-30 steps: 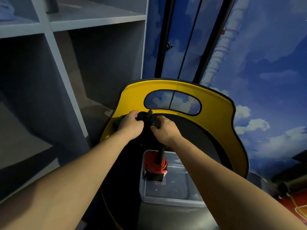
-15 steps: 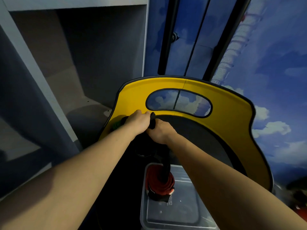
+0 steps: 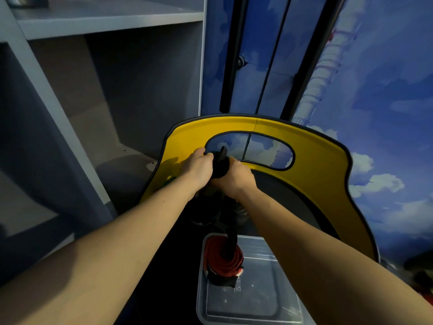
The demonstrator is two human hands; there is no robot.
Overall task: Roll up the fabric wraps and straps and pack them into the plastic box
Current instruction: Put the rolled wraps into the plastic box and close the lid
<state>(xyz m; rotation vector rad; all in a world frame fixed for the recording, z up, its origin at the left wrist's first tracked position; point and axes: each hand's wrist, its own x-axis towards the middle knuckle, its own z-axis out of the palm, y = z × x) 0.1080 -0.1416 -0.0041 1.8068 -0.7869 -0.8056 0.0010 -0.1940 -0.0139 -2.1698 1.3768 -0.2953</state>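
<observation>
Both my hands grip a black strap in front of the yellow chair back.

My left hand point(image 3: 199, 166) and right hand point(image 3: 236, 177) curl around the black strap point(image 3: 220, 166); its tail hangs to the red roll point(image 3: 222, 259) in the clear plastic box point(image 3: 288, 308) on the dark seat, grey shelves point(image 3: 105, 26) left, sky-painted wall point(image 3: 386, 90) behind the yellow chair back point(image 3: 316, 160).
</observation>
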